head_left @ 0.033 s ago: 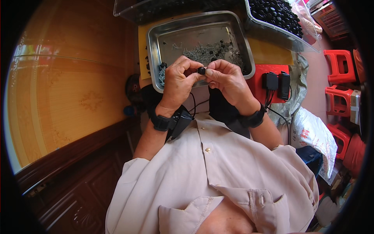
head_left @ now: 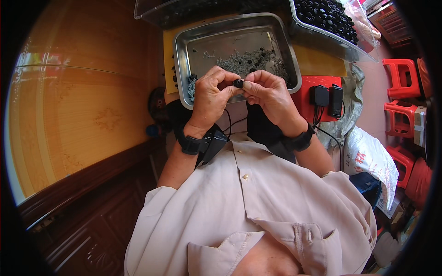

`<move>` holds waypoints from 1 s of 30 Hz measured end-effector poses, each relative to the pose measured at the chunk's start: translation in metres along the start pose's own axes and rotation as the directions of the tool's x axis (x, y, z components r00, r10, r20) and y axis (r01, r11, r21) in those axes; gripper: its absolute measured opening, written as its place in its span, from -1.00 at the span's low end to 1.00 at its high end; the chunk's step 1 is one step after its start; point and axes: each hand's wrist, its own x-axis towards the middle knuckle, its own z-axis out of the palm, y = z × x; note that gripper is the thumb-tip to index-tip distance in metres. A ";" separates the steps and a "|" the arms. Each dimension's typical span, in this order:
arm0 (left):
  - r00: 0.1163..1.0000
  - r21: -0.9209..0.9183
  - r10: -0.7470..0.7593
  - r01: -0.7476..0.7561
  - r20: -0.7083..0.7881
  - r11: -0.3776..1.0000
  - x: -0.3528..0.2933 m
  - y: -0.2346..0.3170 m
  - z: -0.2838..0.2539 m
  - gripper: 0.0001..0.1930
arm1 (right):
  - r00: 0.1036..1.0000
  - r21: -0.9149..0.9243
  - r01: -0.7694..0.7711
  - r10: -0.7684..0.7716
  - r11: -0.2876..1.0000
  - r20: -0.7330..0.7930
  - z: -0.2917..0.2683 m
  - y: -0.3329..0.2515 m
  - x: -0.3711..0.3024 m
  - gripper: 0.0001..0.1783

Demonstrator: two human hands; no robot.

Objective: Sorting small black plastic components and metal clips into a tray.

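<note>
My left hand (head_left: 209, 94) and my right hand (head_left: 269, 94) meet in front of my chest, fingertips pinched together on one small round black part (head_left: 238, 83). Both hands grip it from opposite sides. They hover over the near edge of a metal tray (head_left: 182, 69). The tray holds a heap of small grey metal pieces (head_left: 251, 60) and a few loose black bits along its left side. Black bands with attached devices sit on both wrists.
A clear plastic bin (head_left: 322, 39) full of round black parts (head_left: 324, 16) stands beyond the tray at the right. Two black devices with cables (head_left: 327, 99) lie on a red surface. Red stools (head_left: 400, 78) and a white bag (head_left: 368, 161) are at the right, wooden panelling (head_left: 83, 115) at the left.
</note>
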 end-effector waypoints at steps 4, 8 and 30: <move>1.000 0.035 0.018 -0.018 0.006 0.999 0.000 -0.003 -0.001 -0.81 | 0.994 -0.152 0.110 -0.112 0.982 -0.006 0.001 0.001 -0.001 -0.89; 1.000 0.069 0.022 -0.021 -0.005 0.997 0.000 -0.001 0.000 -0.80 | 0.990 -0.270 0.128 -0.138 0.954 -0.018 -0.001 -0.003 -0.001 -0.88; 0.993 0.156 0.100 -0.108 0.059 0.982 0.001 0.001 0.000 -0.81 | 0.993 0.034 -0.114 0.113 0.993 0.033 -0.010 -0.005 0.004 -0.89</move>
